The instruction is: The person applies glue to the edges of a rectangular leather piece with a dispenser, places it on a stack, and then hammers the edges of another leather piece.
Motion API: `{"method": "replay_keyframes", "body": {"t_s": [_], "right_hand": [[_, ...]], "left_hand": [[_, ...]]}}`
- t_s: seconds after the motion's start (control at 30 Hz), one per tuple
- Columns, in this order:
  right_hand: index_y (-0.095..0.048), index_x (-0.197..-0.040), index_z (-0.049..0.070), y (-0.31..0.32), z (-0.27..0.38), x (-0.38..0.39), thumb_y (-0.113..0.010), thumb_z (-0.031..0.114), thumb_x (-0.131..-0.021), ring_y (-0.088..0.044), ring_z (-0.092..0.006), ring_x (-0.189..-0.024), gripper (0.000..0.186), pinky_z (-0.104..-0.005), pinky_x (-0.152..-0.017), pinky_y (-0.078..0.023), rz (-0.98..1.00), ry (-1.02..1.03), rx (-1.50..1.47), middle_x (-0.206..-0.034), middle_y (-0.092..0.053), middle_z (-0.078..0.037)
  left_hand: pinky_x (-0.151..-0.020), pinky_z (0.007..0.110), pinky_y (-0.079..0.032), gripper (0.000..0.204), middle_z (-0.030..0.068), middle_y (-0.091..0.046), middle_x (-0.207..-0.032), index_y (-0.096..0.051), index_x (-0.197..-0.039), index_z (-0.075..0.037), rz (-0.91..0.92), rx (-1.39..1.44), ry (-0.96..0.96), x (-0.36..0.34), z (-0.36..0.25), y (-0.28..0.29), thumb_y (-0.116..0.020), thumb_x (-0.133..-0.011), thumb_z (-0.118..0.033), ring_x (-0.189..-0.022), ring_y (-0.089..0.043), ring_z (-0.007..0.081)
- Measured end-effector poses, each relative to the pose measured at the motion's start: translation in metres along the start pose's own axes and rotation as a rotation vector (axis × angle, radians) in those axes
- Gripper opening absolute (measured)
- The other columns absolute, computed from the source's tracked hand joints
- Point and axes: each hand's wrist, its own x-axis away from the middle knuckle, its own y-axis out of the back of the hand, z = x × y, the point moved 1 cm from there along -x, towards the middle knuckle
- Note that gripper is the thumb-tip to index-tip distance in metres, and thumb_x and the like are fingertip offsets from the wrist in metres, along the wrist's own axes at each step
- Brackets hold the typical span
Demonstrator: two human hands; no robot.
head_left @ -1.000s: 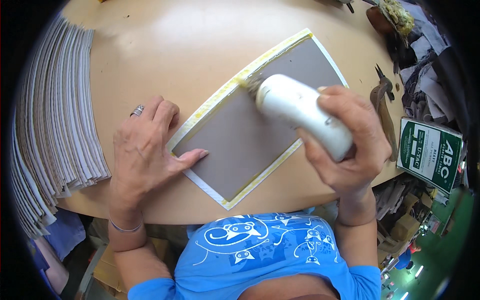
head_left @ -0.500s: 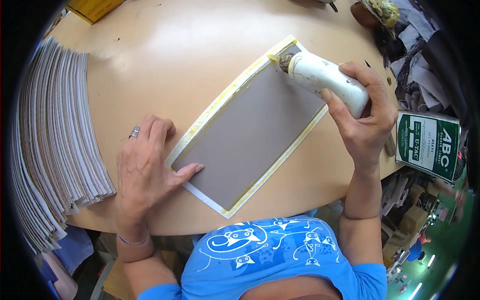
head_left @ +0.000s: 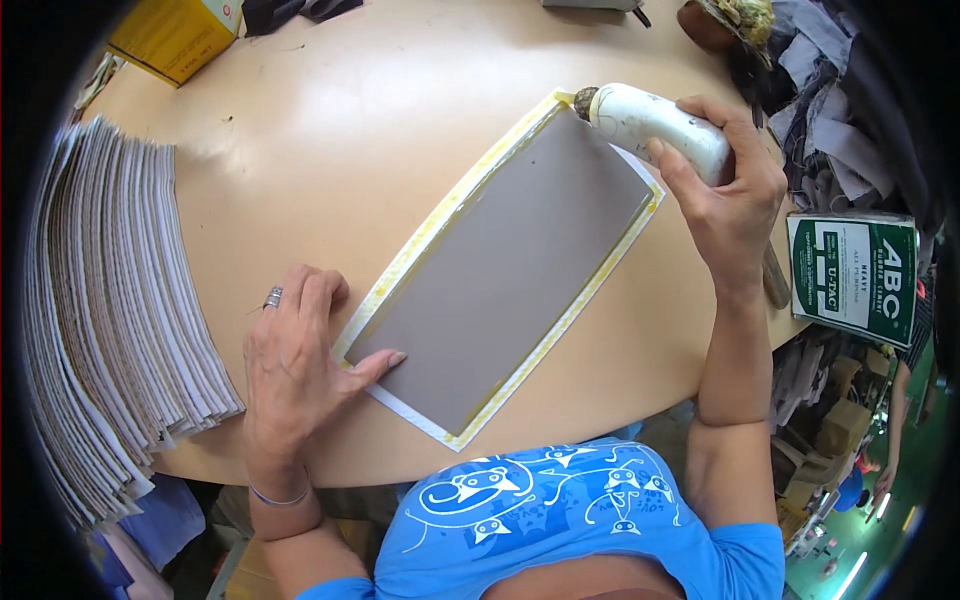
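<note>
A grey rectangular panel (head_left: 500, 270) with a white border lies aslant on the table before me. Yellow glue runs along the border on its long sides. My right hand (head_left: 735, 190) grips a white glue bottle (head_left: 662, 128), tilted so its crusted brown neck points left. The yellowish tip meets the border at the panel's far corner. At the near left end, my left hand (head_left: 300, 355) rests with its thumb stretched over the panel's corner and edge. Its other fingers bend loosely on the table beside the panel, holding nothing.
A tall fanned stack of pale sheets (head_left: 130, 300) stands at the left. A yellow box (head_left: 180, 38) is at the far left; a green and white can (head_left: 852, 280) is at the right edge, below grey cloth scraps (head_left: 835, 130). A person's arm (head_left: 893, 430) shows beyond.
My right hand has moved the bottle's tip along the border to the panel's far corner. The left hand keeps its place on the panel. The whole view has shifted slightly.
</note>
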Motion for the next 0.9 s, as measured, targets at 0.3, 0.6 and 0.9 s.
{"method": "replay_keyframes", "body": {"t_s": [0.3,0.6,0.9], "right_hand": [[-0.06,-0.092,0.002,0.004,-0.004,0.005,-0.072,0.005,-0.065,-0.061,-0.0205,-0.069,0.03,-0.0288,-0.059,-0.048,-0.054,-0.022,-0.029,-0.084,-0.062,-0.009],[-0.059,-0.093,0.001,0.005,-0.004,0.01,-0.072,0.004,-0.064,-0.061,-0.0209,-0.07,0.032,-0.0281,-0.057,-0.049,-0.043,-0.028,-0.073,-0.086,-0.061,-0.01],[-0.059,-0.096,-0.001,0.009,0.025,0.025,-0.071,0.005,-0.067,-0.059,-0.0166,-0.077,0.031,-0.0269,-0.068,-0.048,0.104,-0.047,-0.217,-0.09,-0.061,-0.009]], "left_hand": [[-0.062,0.036,-0.045,0.057,0.009,-0.051,-0.083,-0.049,-0.091,-0.005,-0.015,-0.021,-0.01,0.0,-0.001,0.0,-0.082,-0.05,-0.026,-0.071,-0.055,0.0271],[-0.064,0.036,-0.044,0.058,0.0108,-0.051,-0.081,-0.048,-0.09,-0.002,-0.013,-0.011,-0.005,-0.001,0.003,-0.001,-0.083,-0.05,-0.026,-0.072,-0.053,0.0278],[-0.063,0.037,-0.046,0.054,0.0083,-0.053,-0.083,-0.049,-0.09,-0.006,0.007,-0.034,-0.018,-0.002,0.002,-0.001,-0.082,-0.053,-0.027,-0.072,-0.056,0.0271]]}}
